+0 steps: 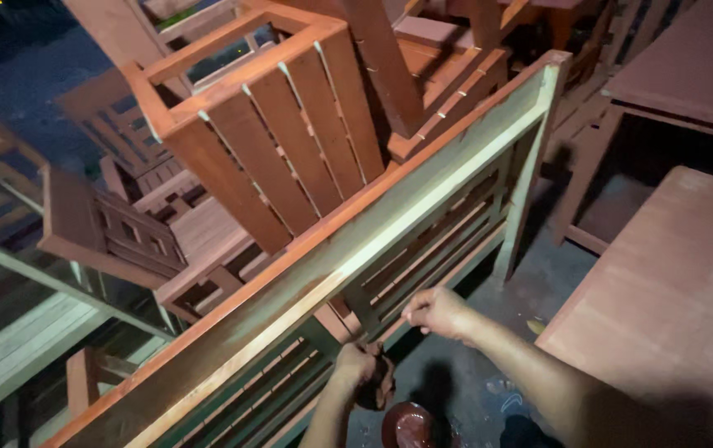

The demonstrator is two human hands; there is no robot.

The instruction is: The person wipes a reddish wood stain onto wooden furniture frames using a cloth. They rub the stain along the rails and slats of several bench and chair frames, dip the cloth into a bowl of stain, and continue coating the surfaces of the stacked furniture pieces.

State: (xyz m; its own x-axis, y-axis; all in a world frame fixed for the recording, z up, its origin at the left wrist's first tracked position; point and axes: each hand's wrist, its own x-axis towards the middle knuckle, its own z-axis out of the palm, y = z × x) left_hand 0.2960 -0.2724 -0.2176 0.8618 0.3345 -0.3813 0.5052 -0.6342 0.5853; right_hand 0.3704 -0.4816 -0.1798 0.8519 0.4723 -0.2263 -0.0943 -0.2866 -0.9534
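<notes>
We note a long wooden frame [356, 249] lying tilted across the middle of the view, its broad top rail partly stained reddish-brown, partly bare pale wood. Slats run below that rail.

Left hand [359, 367]: just below the frame's rail, near its lower slats. Fingers curled tight around a dark, stain-soaked wad, probably a rag [379, 383]; its exact kind we cannot tell.

Right hand [437, 311]: just beside the frame's slats, right of the left hand. Fingers bent and drawn together; whether they pinch anything we cannot tell.

Directly below the left hand, away from the frame, a small round bowl [407, 426] of red-brown liquid sits on the dark floor [531, 286].

Above the frame: stacked red-stained chairs [282, 141], slatted backs showing. Right of the frame: a flat stained tabletop [671, 290]. Left of the frame: pale unstained pieces [16, 340].
</notes>
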